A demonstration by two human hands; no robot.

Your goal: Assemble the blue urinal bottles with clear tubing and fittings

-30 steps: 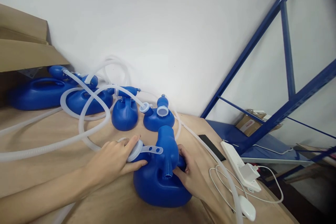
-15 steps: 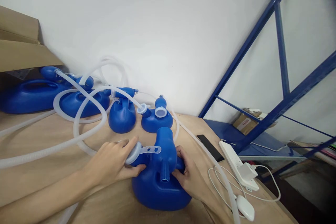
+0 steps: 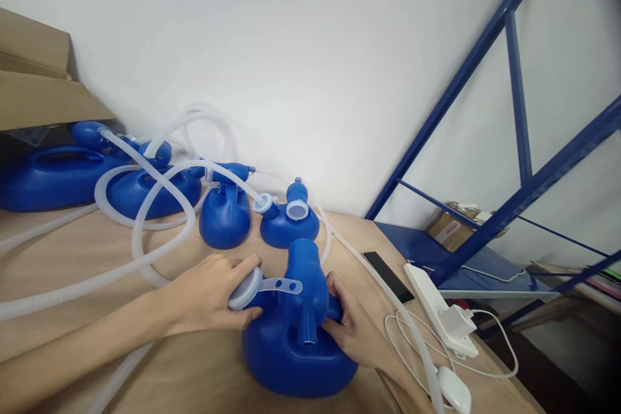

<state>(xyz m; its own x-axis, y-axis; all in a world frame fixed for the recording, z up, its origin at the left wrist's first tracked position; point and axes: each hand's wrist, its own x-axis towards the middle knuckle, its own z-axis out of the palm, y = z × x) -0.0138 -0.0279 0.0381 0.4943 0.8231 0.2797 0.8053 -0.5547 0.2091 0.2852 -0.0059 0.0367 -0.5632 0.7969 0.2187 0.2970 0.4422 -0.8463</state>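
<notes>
A blue plastic bottle [image 3: 295, 369] stands near the table's front edge. My left hand [image 3: 220, 294] grips the white cap [image 3: 246, 289] on its neck, fingers over the top and thumb beneath. From the cap a translucent strap [image 3: 286, 285] with holes extends right, over the bottle. A blue funnel-like piece [image 3: 305, 278] with a narrow spout pointing toward me sits above the bottle's handle. My right hand [image 3: 350, 323] is wrapped round the blue part at the bottle's right side; some of its fingers are hidden behind it.
Several blue bottles [image 3: 224, 220] with clear hoses [image 3: 182, 187] stand along the wall. At the left is a cardboard box [image 3: 39, 100]. A black phone [image 3: 388, 277], a white power strip [image 3: 427, 297] and a white charger [image 3: 455, 389] lie on the right, beside a blue metal rack [image 3: 460, 71].
The cap under my left hand has tilted, showing more of its top face, and the strap has shifted slightly right. The funnel-like piece has moved slightly down in view.
</notes>
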